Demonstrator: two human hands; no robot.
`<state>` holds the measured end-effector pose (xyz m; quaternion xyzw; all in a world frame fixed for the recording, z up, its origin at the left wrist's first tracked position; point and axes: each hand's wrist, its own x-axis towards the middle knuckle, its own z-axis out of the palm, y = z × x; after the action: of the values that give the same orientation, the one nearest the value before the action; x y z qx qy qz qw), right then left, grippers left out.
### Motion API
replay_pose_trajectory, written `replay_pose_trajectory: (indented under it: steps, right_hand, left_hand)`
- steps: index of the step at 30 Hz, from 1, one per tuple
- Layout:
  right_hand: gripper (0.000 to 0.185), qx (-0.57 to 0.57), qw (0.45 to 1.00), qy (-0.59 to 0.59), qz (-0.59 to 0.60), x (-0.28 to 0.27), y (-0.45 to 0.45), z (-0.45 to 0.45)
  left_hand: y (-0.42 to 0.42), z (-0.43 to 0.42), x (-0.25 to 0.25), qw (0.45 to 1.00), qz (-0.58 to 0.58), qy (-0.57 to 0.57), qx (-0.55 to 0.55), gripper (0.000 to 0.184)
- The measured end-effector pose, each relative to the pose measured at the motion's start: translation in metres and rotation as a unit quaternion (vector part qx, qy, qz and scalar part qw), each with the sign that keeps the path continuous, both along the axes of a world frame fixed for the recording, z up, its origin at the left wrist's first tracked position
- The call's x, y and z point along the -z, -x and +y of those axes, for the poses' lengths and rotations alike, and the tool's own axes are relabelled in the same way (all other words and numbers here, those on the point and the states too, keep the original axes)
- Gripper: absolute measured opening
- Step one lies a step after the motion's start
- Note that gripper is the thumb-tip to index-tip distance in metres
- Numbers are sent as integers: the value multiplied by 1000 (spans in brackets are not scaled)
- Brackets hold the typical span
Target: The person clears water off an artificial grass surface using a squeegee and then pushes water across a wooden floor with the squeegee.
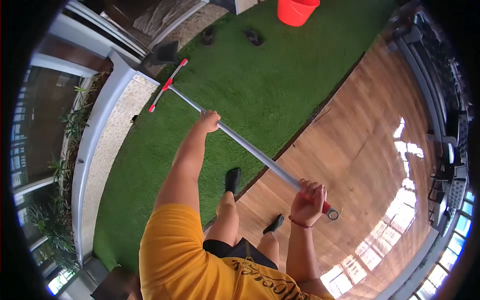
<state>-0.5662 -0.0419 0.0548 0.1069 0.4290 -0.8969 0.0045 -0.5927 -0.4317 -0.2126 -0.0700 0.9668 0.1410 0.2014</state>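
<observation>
Both my hands hold a long-handled floor squeegee (pixel 252 151) with a grey pole. My left hand (pixel 210 121) is wrapped round the pole partway along, nearer the head. My right hand (pixel 307 203) grips the red grip at the near end, where a grey hanging ring (pixel 333 214) sticks out past my fingers. The squeegee's head (pixel 167 84), a narrow bar with red ends and a red middle joint, is at the far left over the green turf (pixel 260 100), beside the low wall. Whether its blade touches the turf, I cannot tell.
A red bucket (pixel 297 12) stands on the turf at the top. Two dark shoes (pixel 253 37) lie near the doorway step. A curved planter wall (pixel 107 145) with plants (pixel 47 220) runs along the left. Shiny wooden flooring (pixel 345 150) borders the turf; dark furniture (pixel 452 170) lines the right.
</observation>
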Motion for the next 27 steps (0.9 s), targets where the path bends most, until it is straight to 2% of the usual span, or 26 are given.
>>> replay_pose_trajectory:
  steps: [2,5,9,10,11,12,13,15,17,18,20,21,23,25,27]
  right_hand:
    - [27,2,1000,16,-9,30,1,38]
    - [30,6,1000,16,-17,37,-7,107]
    - [28,50,998,-5,-38,5,-21,288]
    - [25,78,994,-39,-59,-18,-33,341]
    - [24,105,988,-75,-80,-48,-47,391]
    - [23,129,979,-135,-85,-81,-66,442]
    - [22,151,965,-191,-93,-115,-86,488]
    - [22,112,975,-187,-45,-194,-125,582]
    - [26,269,925,-256,-80,-285,-131,579]
    - [28,174,952,-251,-13,-308,-139,607]
    - [30,114,948,-289,66,-343,-147,636]
    - [30,144,930,-328,77,-355,-141,637]
    - [36,103,938,-301,139,-375,-131,634]
    - [39,64,940,-280,183,-388,-119,630]
    - [39,42,945,-266,186,-375,-99,624]
  left_hand:
    - [8,32,25,998,-41,25,40,16]
    - [12,101,31,996,-56,19,63,17]
    - [22,293,2,993,-73,3,96,23]
    - [23,352,-13,991,-60,6,121,26]
    - [17,410,-13,989,-47,-52,131,28]
    - [15,470,-34,980,-84,-79,164,27]
    - [4,530,-46,979,-48,-121,159,30]
    - [-2,626,-130,966,-33,-164,198,30]
    - [-4,712,-172,947,-22,-256,195,32]
    - [0,741,-192,944,-30,-257,205,33]
    - [5,769,-226,942,-36,-259,211,33]
    - [4,770,-241,930,-14,-290,225,31]
    - [-5,762,-260,919,8,-317,234,29]
    - [-23,748,-272,912,67,-358,187,22]
    - [-50,710,-271,914,114,-363,143,21]
